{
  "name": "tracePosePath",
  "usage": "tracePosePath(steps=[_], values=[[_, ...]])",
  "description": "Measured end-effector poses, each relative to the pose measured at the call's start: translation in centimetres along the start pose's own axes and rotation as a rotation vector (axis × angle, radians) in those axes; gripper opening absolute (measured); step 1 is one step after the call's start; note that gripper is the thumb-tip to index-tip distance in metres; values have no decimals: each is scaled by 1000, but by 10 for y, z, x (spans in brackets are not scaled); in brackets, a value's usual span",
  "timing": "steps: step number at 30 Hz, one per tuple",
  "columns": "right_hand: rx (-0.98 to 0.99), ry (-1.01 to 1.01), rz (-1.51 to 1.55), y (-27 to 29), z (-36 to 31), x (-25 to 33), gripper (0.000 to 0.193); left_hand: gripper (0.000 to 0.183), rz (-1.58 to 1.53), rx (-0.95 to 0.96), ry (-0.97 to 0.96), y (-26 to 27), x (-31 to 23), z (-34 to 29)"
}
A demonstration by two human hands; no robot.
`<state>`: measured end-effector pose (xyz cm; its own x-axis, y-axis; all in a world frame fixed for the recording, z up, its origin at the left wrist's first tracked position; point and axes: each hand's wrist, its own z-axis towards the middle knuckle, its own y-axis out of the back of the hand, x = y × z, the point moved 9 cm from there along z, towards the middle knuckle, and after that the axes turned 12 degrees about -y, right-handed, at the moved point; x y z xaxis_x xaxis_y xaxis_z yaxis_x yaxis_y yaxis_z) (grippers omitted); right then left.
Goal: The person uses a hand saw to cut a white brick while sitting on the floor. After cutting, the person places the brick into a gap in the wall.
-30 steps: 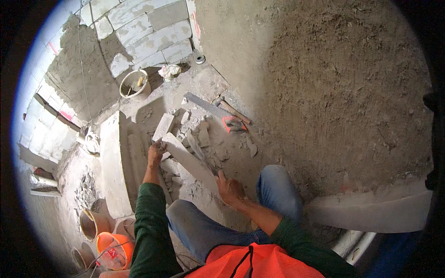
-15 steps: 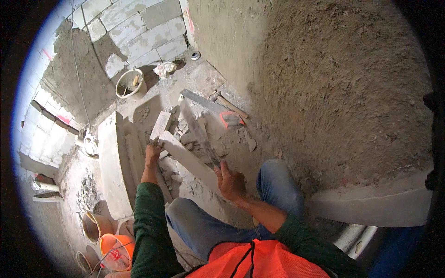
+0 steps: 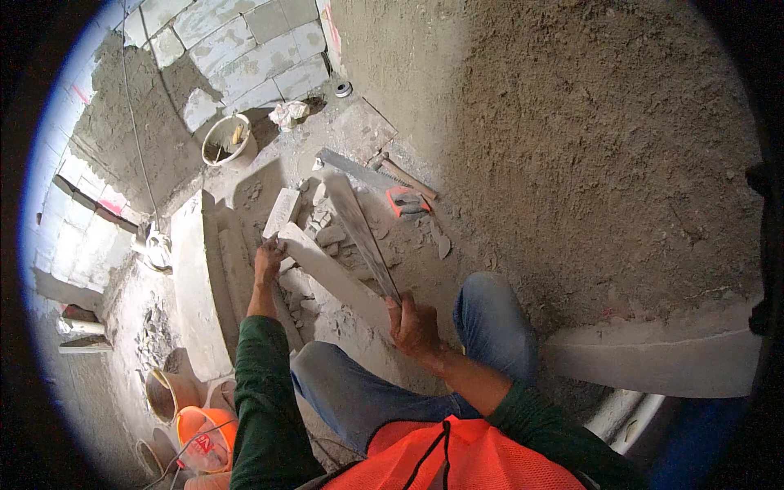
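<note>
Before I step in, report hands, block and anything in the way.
Left hand at far end of block. Right hand gripping blade. Block aslant, rubble alongside. Saw and hammer on ground beyond.

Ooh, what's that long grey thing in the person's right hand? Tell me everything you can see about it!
The long grey tool looks like a flat blade, perhaps metal, with a dull, streaky surface. It's broad at the far end and narrower near the right hand, which grips its near end and hides any handle. It slants up and left in the picture, beside a pale slab. I can't tell whether they touch.
</note>
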<state>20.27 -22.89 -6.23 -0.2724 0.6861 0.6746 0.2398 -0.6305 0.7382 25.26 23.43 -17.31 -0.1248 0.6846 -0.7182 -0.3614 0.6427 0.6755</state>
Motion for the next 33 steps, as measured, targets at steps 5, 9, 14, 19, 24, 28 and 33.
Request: tracePosePath(steps=[5,9,14,19,24,28,33], values=[[368,-154,-343,-35,-15,-23,24,57,243,77,72,4,-9,2],[124,-88,-165,-8,2,-13,25,58,225,66,75,5,-17,-2],[-133,62,-22,9,-13,-8,32,67,-260,-20,33,-2,-13,-4],[12,35,-341,-26,-22,-23,35,61,253,60,-3,7,-20,3],[61,-78,-149,-16,-7,-24,37,60,286,102,-29,6,-34,2],[104,-93,-188,-16,-14,-23,35,61,110,22,-20,9,-37,-2],[48,3,-334,-18,-18,-20,34,62,48,2,-22,12,-34,1]])
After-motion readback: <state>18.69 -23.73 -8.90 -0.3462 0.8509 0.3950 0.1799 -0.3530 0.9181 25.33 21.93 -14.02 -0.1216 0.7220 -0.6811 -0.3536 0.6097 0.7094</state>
